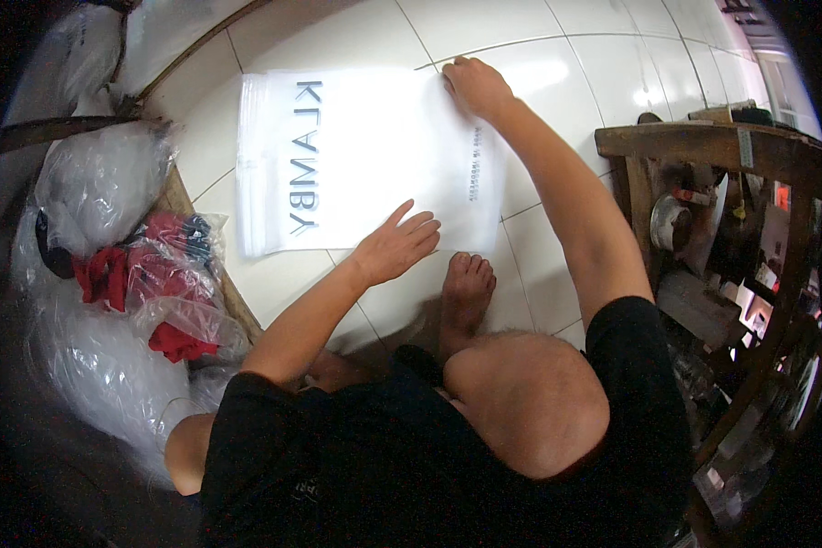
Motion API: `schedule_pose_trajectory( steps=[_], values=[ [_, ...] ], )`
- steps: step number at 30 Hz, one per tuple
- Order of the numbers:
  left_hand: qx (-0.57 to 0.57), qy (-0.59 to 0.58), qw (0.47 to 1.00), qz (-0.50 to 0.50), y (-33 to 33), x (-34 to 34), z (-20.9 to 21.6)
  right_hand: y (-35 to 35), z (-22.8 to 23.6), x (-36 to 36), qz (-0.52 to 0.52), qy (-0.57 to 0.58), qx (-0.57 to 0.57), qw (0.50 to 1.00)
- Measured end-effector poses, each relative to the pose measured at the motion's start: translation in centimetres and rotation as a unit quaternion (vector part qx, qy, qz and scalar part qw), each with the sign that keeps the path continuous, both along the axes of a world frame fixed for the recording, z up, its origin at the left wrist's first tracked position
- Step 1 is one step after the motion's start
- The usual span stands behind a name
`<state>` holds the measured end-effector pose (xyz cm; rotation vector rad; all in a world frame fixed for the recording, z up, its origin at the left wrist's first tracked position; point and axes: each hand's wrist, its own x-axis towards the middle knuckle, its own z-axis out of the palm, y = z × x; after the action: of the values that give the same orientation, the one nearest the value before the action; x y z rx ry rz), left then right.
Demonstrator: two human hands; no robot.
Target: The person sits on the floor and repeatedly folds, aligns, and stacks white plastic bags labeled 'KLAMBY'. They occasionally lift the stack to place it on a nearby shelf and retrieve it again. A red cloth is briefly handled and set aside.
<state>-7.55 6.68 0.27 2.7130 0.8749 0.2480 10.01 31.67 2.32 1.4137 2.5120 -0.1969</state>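
A flat stack of white, see-through plastic bags (384, 137) with dark printing lies on the tiled floor in front of me. My left hand (399, 245) rests on the stack's near edge, palm down with its fingers spread. At the far right corner of the stack is my right hand (477, 89). Its fingers are curled together over the bag's edge, and the fingertips are partly hidden. Along the left side the stack's edges are slightly fanned, showing several layers.
Clear plastic sacks (110, 183) and red cloth in plastic (169, 274) crowd the left, behind a wooden strip (239, 306). A wooden rack (694, 142) holding assorted objects stands at right. My bare foot (470, 283) is just beyond the stack's near edge, on white tiles (521, 310).
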Motion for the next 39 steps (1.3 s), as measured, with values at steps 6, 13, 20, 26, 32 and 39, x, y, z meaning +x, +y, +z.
schedule_pose_trajectory(
  steps=[6,13,20,26,32,39],
  values=[
    [-0.099,-0.009,0.995,-0.016,0.3,-1.3,-0.5,-12.0,0.0,0.5,-0.061,0.220,0.153,0.961],
    [-0.183,-0.167,0.968,0.032,0.2,-1.4,-1.9,-22.1,-3.1,2.8,0.003,0.203,-0.002,0.979],
    [-0.154,-0.267,0.929,0.206,1.7,0.3,-1.6,-22.2,-4.1,2.7,0.007,0.159,-0.014,0.987],
    [-0.086,-0.189,0.956,0.208,4.1,4.0,-1.3,-22.1,-4.8,2.7,-0.008,0.142,-0.014,0.990],
    [-0.120,-0.039,0.936,0.329,4.7,-2.3,-1.9,-22.0,-4.1,2.7,-0.002,0.137,-0.038,0.990],
    [-0.091,-0.027,0.898,0.429,3.7,-11.9,-1.1,-22.2,-3.8,2.5,-0.005,0.135,-0.014,0.991]
  ],
)
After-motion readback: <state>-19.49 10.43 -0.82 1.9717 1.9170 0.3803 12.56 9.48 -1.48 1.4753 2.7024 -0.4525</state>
